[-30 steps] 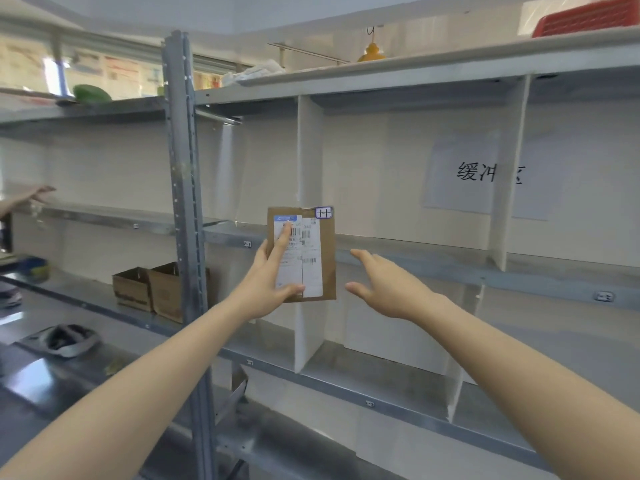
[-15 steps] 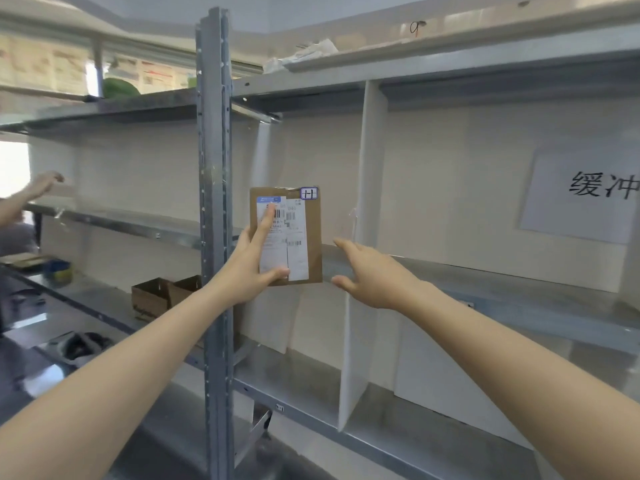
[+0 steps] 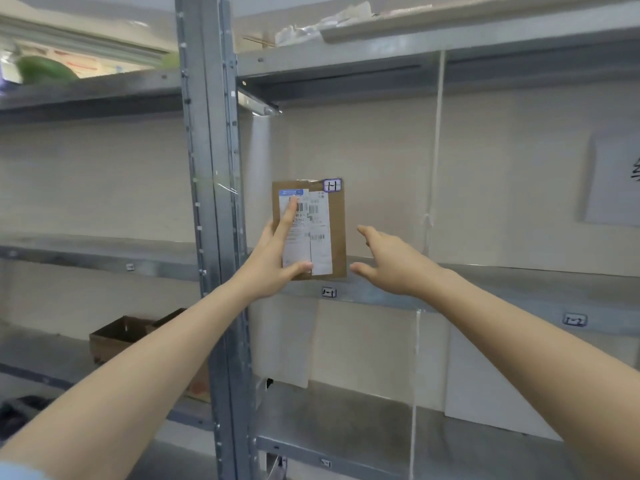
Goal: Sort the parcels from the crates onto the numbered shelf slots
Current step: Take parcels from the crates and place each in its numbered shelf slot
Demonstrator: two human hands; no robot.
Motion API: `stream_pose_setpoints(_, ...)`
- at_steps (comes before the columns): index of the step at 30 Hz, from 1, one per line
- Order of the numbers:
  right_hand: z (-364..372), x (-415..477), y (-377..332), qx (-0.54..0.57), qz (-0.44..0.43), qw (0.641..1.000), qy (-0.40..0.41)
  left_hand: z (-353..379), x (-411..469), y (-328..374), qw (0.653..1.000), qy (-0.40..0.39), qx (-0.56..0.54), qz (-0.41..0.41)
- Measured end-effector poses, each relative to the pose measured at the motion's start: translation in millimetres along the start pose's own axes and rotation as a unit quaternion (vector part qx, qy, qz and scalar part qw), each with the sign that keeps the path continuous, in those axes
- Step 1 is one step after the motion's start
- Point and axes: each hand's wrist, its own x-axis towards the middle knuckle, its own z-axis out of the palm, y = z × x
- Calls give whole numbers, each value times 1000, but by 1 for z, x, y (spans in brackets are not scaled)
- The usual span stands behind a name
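Brown flat cardboard parcel (image 3: 320,233) upright above grey metal shelf (image 3: 485,289) | left hand (image 3: 273,261) grips its labelled face | right hand (image 3: 391,261) open, empty, just beside.

Two bare forearms reach into frame from the lower corners, uncovered from wrist to past the elbow. The left hand (image 3: 273,261) and the right hand (image 3: 391,263) wear no gloves, rings, watches or bands. The fingernails look short and unpainted. At the bottom left corner, a sliver of pale blue sleeve (image 3: 17,472) edges the left arm; its fabric is too blurred to read.
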Motion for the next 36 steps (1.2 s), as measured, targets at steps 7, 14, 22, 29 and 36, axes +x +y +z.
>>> stream_pose_setpoints(7,20,44,-14,34,33,999,14,4,27,-47,999,-14,-24,30)
stream_pose_setpoints(14,40,90,-11,52,17,998,43,12,59,-74,999,-7,-42,20)
stream_pose_setpoints(22,38,117,18,18,48,998,20,31,95,-96,998,-4,-66,-4)
stream_pose_setpoints(29,62,139,13,33,36,999,2,49,99,-116,998,-24,-57,-1)
stream_pose_setpoints(36,80,150,6,74,24,997,19,47,97,-123,999,-8,-37,-25)
